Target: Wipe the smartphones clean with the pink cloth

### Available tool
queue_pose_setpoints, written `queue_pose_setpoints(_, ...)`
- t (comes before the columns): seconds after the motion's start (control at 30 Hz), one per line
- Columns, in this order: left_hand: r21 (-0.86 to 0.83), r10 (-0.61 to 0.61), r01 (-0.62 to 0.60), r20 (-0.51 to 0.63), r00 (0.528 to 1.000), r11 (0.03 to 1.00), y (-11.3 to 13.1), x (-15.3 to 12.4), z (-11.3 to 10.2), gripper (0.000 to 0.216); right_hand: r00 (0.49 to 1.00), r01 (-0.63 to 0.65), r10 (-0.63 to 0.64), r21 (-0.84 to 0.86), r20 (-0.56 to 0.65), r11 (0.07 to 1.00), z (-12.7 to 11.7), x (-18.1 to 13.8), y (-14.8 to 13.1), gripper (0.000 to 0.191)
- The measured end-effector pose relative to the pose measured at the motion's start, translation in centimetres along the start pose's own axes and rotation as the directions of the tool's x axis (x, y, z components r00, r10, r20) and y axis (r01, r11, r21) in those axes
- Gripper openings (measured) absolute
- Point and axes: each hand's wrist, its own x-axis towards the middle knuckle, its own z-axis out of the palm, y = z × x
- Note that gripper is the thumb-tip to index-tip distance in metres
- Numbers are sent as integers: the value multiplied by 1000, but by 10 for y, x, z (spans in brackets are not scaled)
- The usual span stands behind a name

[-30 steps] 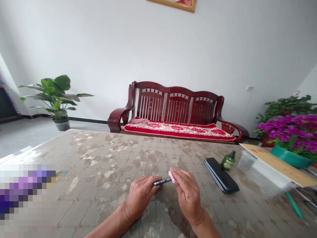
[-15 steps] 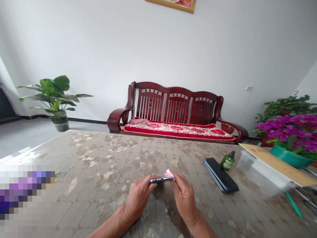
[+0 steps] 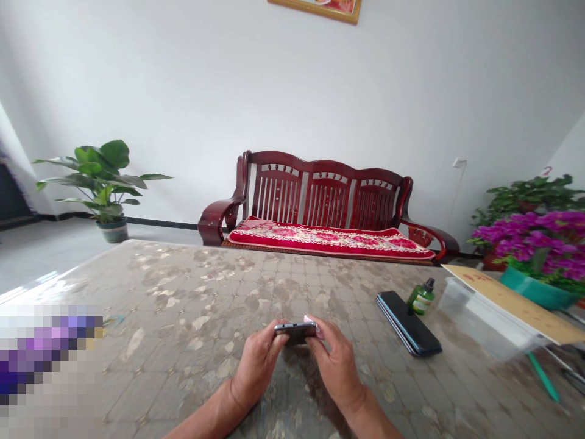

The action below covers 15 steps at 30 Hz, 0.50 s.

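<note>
A smartphone (image 3: 296,332) is held between my two hands above the table, its end edge with the port toward me and its dark face tilted up. My left hand (image 3: 258,360) is closed on the phone's left side, thumb over the dark face. At the other side, my right hand (image 3: 337,363) is closed with its thumb at the phone's right edge. A pink cloth (image 3: 311,319) is tucked between the right fingers and the phone; only a small bit of it shows.
Stacked phones (image 3: 409,323) lie on the table (image 3: 183,305) to the right, beside a small green bottle (image 3: 421,297). Farther right stand a clear plastic box (image 3: 484,323) with a tan board (image 3: 516,302) on it, a green-handled tool (image 3: 543,377) and a pot of purple flowers (image 3: 539,244).
The phone has tipped so that more of its dark face shows. My right thumb has shifted left over its edge, and less of the pink cloth is visible.
</note>
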Motion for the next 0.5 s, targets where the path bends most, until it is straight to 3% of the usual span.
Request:
queue_pose_setpoints(0.13,-37,-27,27,-3,1000,999,-4,1,3,32,996,87,-84,-83,37,993,-8,8,-4,23)
queue_pose_setpoints(0.23,-28,21,-22,-11,1000,999,-3,2,1,28,985,167,-156,-168,77,972,-18,15,-8,23)
queue_pose_setpoints(0.37,54,156,-154,-33,987,987,2,3,-4,20,957,277,-241,-264,158,924,-29,21,-9,26)
queue_pose_setpoints(0.5,192,344,-340,11,939,921,7,4,-7,19,934,335,-271,-310,232,890,-34,22,-9,25)
